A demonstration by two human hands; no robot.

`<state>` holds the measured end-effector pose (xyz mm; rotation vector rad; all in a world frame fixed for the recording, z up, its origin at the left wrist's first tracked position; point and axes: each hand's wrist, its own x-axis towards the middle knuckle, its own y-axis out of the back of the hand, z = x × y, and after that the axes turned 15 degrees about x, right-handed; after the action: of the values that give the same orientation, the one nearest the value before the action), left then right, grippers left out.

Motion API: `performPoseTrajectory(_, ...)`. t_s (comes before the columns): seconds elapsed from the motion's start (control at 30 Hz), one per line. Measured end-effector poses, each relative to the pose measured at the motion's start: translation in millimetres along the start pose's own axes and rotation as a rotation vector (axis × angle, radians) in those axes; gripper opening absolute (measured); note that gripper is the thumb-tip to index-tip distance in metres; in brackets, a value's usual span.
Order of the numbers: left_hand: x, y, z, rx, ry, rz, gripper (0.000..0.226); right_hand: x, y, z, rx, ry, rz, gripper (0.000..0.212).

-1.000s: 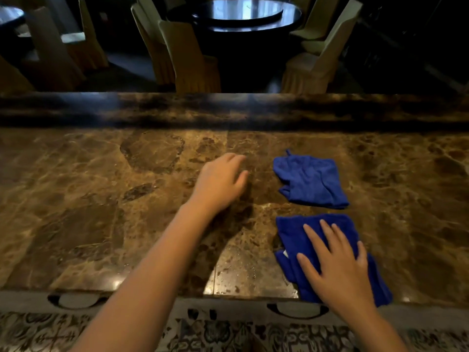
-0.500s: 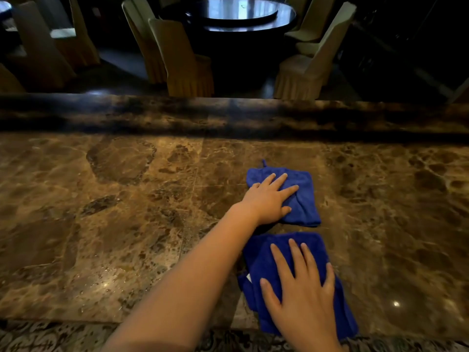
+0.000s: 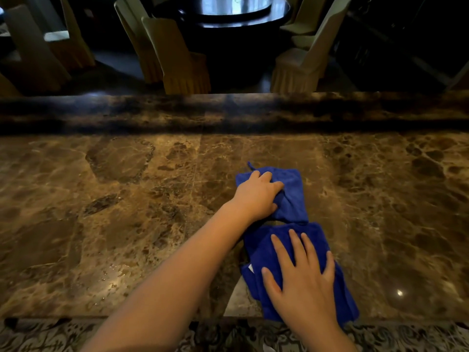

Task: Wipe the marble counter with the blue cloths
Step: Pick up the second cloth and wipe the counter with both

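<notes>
Brown marble counter [image 3: 127, 237], two blue cloths pressed under two hands

The far cloth [image 3: 291, 196] has just been reached and bunched under curled fingers of the left hand [image 3: 256, 196]; the near cloth [image 3: 256, 250] is held flat by the spread right hand [image 3: 302, 280], so wiping can probably begin. Dirt is hard to make out; the wrists are cut off

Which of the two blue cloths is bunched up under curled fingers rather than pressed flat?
The far cloth, under the left hand, which gathers its fabric. The near cloth lies under the flat right hand.
</notes>
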<state>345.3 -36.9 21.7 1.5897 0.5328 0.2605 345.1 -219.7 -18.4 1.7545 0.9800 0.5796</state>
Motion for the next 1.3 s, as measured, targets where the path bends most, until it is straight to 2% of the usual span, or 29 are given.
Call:
performPoseTrajectory(0.1, -1, -4, 1, -0.041, -0.015, 0.106, 0.032, 0, 0, -3, 0.015, -0.009, 0.005, 0.061)
performPoseTrajectory(0.27, -15, -3, -26, -0.377, 0.092, 0.280, 0.021, 0, -2, -5, 0.051, -0.042, 0.020, 0.064)
performPoseTrajectory(0.4, -44, 20, -87, -0.359, 0.157, 0.364, 0.024, 0, -1, -7, 0.059, -0.027, 0.016, 0.069)
performPoseTrajectory(0.5, -69, 24, -121, -0.343, 0.179, 0.329, 0.029, 0, -1, -7, 0.114, -0.020, -0.010, 0.076)
performPoseTrajectory(0.57, -81, 14, -120, -0.360, 0.167, 0.262, 0.035, 0, 1, -8, 0.118, -0.027, -0.004, 0.077)
performPoseTrajectory(0.63, -88, -6, -105, -0.332, 0.162, 0.198, 0.029, 0, 1, -9, 0.101, -0.035, -0.013, 0.078)
performPoseTrajectory(0.8, -88, -39, -62, -0.236, 0.280, 0.237, 0.040, -1, 0, -10, 0.100, -0.044, -0.018, 0.078)
performPoseTrajectory(0.93, -82, -39, -49, -0.004, 0.351, 0.301, 0.033, -2, -1, -10, 0.104, -0.047, -0.004, 0.076)
performPoseTrajectory(1.0, -76, -35, -46, 0.081, 0.339, 0.273, 0.031, -2, -1, -10, 0.103, -0.046, -0.001, 0.076)
performPoseTrajectory(1.07, -71, -41, -43, 0.043, 0.265, 0.219, 0.035, -1, -1, -10, 0.103, -0.045, 0.004, 0.076)
performPoseTrajectory(1.17, -68, -53, -43, -0.119, 0.227, 0.060, 0.057, -1, -2, -9, 0.087, -0.047, 0.006, 0.075)
performPoseTrajectory(1.3, -66, -62, -56, -0.102, 0.212, 0.046, 0.068, 0, -3, -9, 0.079, -0.044, 0.010, 0.073)
